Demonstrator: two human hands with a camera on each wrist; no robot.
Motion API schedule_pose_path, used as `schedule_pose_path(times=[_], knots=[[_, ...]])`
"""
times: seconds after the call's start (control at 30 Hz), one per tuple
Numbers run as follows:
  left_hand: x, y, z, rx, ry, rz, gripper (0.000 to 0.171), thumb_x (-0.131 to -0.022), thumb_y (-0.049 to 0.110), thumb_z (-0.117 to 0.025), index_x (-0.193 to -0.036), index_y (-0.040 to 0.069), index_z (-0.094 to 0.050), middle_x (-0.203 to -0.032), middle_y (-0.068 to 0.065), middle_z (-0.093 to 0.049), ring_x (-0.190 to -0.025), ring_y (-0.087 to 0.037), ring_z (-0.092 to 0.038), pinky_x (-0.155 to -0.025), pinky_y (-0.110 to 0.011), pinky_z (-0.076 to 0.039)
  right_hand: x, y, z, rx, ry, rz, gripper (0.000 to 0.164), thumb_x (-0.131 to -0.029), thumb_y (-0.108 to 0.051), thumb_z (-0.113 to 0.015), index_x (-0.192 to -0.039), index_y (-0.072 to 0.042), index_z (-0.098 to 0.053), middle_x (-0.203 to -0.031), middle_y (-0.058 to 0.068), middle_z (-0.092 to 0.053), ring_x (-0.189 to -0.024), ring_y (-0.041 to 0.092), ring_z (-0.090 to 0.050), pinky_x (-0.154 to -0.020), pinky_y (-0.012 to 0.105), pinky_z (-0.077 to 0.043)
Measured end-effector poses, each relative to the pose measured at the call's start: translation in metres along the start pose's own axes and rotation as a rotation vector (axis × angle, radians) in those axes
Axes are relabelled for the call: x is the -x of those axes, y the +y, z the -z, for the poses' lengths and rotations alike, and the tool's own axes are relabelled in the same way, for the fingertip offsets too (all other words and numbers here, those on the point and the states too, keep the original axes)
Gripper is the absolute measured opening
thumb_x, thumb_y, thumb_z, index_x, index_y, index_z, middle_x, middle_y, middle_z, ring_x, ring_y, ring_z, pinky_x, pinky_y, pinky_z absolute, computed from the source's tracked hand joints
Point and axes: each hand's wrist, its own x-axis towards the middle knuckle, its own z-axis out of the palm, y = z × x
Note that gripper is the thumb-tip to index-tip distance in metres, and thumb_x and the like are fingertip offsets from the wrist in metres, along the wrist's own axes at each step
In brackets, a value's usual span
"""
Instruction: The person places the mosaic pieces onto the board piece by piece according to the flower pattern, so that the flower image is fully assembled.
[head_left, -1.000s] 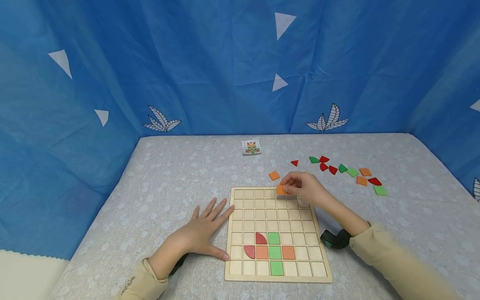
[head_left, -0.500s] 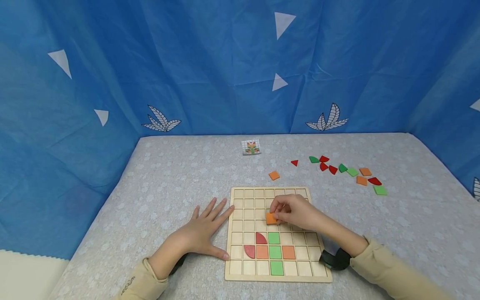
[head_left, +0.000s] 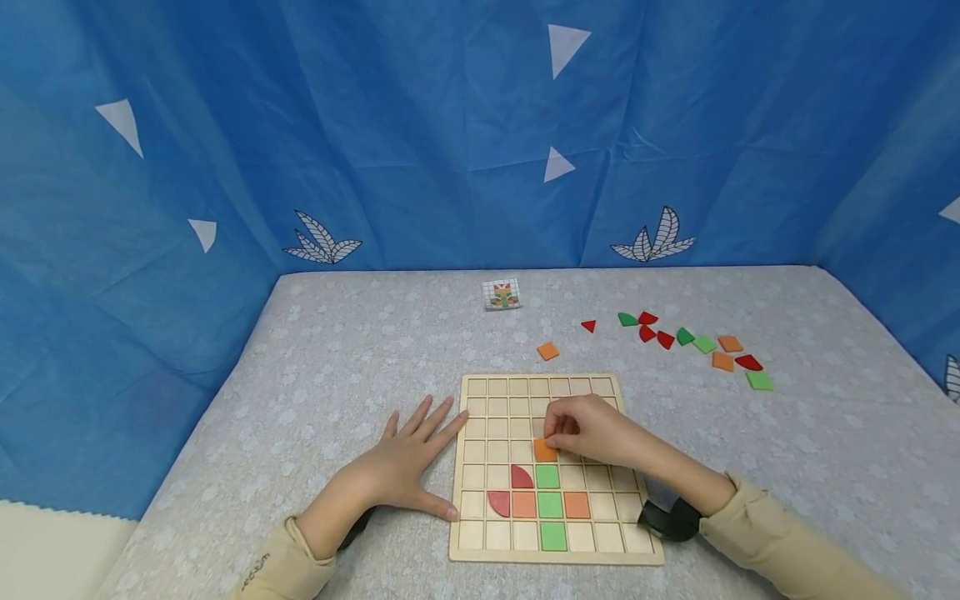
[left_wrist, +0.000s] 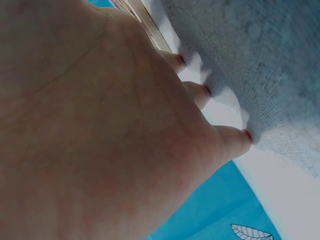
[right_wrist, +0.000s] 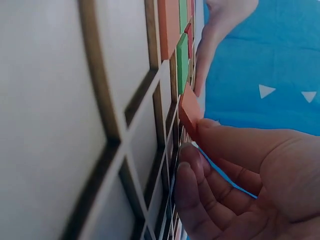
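My right hand (head_left: 592, 429) pinches an orange square tile (head_left: 545, 451) between thumb and fingers. In the head view the tile overlaps the cell just beyond the top green square tile (head_left: 547, 477) on the wooden grid board (head_left: 557, 557). The right wrist view shows that orange tile (right_wrist: 189, 111) tilted at the board's surface, thumb on its edge. Spread wide, my left hand (head_left: 397, 467) rests on the cloth, its index fingertip and thumb at the board's left edge. Green and orange squares and two red quarter-round tiles (head_left: 522, 477) lie in the board's lower cells.
A small pattern card (head_left: 501, 294) lies at the back of the cloth-covered table (head_left: 360, 333). One loose orange square (head_left: 548, 351) and a red triangle (head_left: 589, 326) are beyond the board. Several red, green and orange tiles (head_left: 723, 362) are scattered at the back right. Blue curtains enclose the table.
My right hand has carried the orange tile from the board's far edge toward me, down to the cell beyond the green column. The left hand has stayed in place.
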Motion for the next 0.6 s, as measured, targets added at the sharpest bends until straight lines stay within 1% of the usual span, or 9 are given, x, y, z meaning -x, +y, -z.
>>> schedule_pose_path(times=[0.2,0.27,0.37,0.47,0.6], knots=[[0.001,0.000,-0.001,-0.004,0.004,0.010,0.118,-0.062,0.073,-0.066,-0.152,0.020,-0.012,-0.156,-0.008,-0.001,-0.139,-0.032,0.007,-0.100,-0.066,-0.002,-0.002,0.000,0.005,0.017,0.010,-0.011,0.009,-0.084,-0.008,-0.071,-0.081,-0.014,-0.065,-0.071,-0.012,-0.055,-0.062,0.006,-0.049,-0.056,0.025,-0.044],[0.001,-0.001,-0.001,-0.001,0.006,0.012,0.118,-0.062,0.073,-0.066,-0.152,0.020,-0.012,-0.156,-0.008,-0.001,-0.138,-0.032,0.007,-0.100,-0.066,-0.002,-0.004,0.001,0.010,0.015,0.020,-0.021,0.004,-0.085,-0.009,-0.069,-0.084,-0.011,-0.066,-0.072,-0.011,-0.056,-0.063,0.006,-0.050,-0.057,0.025,-0.045],[0.001,0.000,-0.001,0.000,0.008,0.011,0.118,-0.062,0.073,-0.066,-0.152,0.019,-0.012,-0.156,-0.008,0.000,-0.138,-0.032,0.007,-0.100,-0.066,-0.002,-0.008,0.005,0.021,0.024,0.041,-0.036,0.002,-0.087,-0.008,-0.068,-0.089,-0.008,-0.067,-0.073,-0.009,-0.058,-0.064,0.008,-0.052,-0.057,0.026,-0.045],[0.001,-0.001,-0.001,-0.004,0.007,0.011,0.118,-0.062,0.073,-0.066,-0.152,0.020,-0.011,-0.156,-0.008,0.000,-0.139,-0.032,0.007,-0.100,-0.066,-0.002,-0.011,0.014,0.035,0.037,0.090,-0.070,0.004,-0.088,-0.006,-0.066,-0.091,-0.006,-0.068,-0.076,-0.005,-0.061,-0.066,0.012,-0.054,-0.058,0.029,-0.047],[0.000,-0.001,-0.001,-0.006,0.007,0.005,0.117,-0.062,0.073,-0.065,-0.152,0.019,-0.012,-0.156,-0.009,-0.001,-0.139,-0.033,0.006,-0.100,-0.067,-0.002,-0.012,0.034,0.056,0.052,0.196,-0.180,0.009,-0.089,-0.008,-0.064,-0.095,-0.004,-0.069,-0.085,0.001,-0.063,-0.073,0.018,-0.057,-0.061,0.033,-0.048]])
